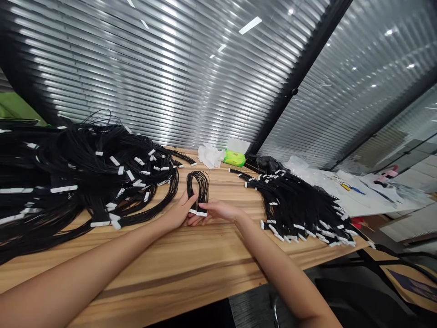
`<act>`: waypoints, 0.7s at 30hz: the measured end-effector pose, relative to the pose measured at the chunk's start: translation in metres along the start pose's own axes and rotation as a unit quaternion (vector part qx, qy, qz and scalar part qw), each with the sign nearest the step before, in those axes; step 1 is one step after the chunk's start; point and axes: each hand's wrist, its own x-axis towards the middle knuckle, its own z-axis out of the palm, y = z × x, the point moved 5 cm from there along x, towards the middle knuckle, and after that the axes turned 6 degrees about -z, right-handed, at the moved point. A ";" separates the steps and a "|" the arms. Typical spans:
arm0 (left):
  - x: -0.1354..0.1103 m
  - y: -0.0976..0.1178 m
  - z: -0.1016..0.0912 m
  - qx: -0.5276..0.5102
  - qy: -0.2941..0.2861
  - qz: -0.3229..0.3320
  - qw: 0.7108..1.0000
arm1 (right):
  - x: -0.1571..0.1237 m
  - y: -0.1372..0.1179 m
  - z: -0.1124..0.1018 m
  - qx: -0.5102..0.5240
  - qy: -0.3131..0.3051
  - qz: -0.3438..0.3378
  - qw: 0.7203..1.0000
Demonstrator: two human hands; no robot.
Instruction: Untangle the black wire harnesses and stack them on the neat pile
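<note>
Quick pic from our head cam: we've got a small looped bundle of thin black wires (pixel 198 187) on the wooden table (pixel 136 269), right in front of us, standing up in a narrow U w/ its white end tabs (pixel 201 213) down near our hands. Our L hand (pixel 179 212) is closed in on the bundle's lower part, fingers against the wires, so it's holding it. Our R hand (pixel 218 211) is stretched out flat-ish, fingers (pixel 205 217) right at the tabs and just under the L hand; can't tell if it's actually gripping.

Big tangled heap of the same wires w/ white tabs (pixel 92 177) sits to our left, just beside the L hand. Smaller heap (pixel 300 207) to our right, tabs mostly facing us. Behind the bundle: crumpled tissue (pixel 210 156), green pack (pixel 234 158), black bag (pixel 268 164). Papers (pixel 355 198) on a further table to the right, blinds (pixel 136 68) along the back, chair (pixel 358 291) bottom right.
</note>
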 end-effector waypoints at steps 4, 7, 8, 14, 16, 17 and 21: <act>0.002 -0.004 0.001 0.041 0.001 -0.027 0.999 | 0.002 0.004 -0.009 0.009 0.036 -0.053 0.998; 0.002 -0.007 0.004 0.087 -0.012 -0.023 0.996 | 0.001 0.010 -0.011 0.004 0.038 -0.054 0.998; 0.002 -0.007 0.005 0.095 -0.012 -0.018 0.995 | 0.000 0.011 -0.011 0.001 0.035 -0.052 0.998; 0.000 0.006 0.010 0.054 -0.093 0.056 0.993 | -0.007 0.009 -0.006 0.002 0.005 -0.044 0.999; -0.003 0.008 0.012 -0.004 -0.130 0.029 0.991 | -0.008 0.007 0.001 0.015 -0.008 -0.045 0.999; -0.005 0.007 0.015 -0.038 -0.153 0.003 0.987 | -0.007 0.006 0.005 0.023 -0.004 -0.051 0.998; -0.016 0.004 0.026 -0.184 -0.199 -0.084 0.959 | -0.001 0.004 0.014 0.056 0.044 -0.079 0.994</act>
